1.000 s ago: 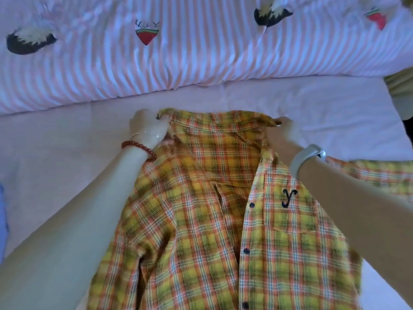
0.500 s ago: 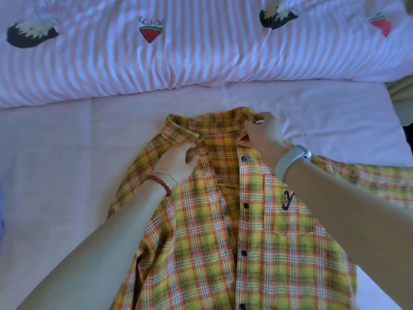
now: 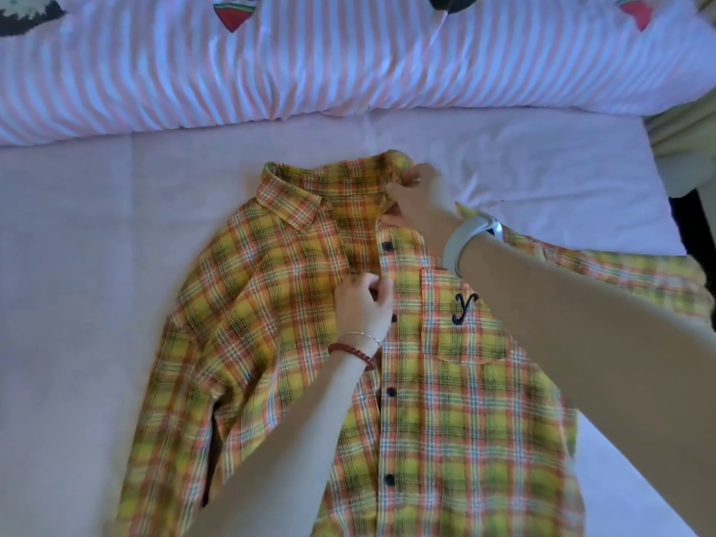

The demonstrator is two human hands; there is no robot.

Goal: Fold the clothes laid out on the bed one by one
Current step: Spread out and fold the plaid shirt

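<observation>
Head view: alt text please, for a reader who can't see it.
A yellow-orange plaid shirt lies front-up on a pink bed sheet. The right hand pinches its collar while the left hand pinches the button placket. A striped duvet lies beyond.

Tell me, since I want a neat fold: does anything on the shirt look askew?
Yes. The plaid shirt has its collar flat on one side, but bunched where the right hand pinches it.
</observation>
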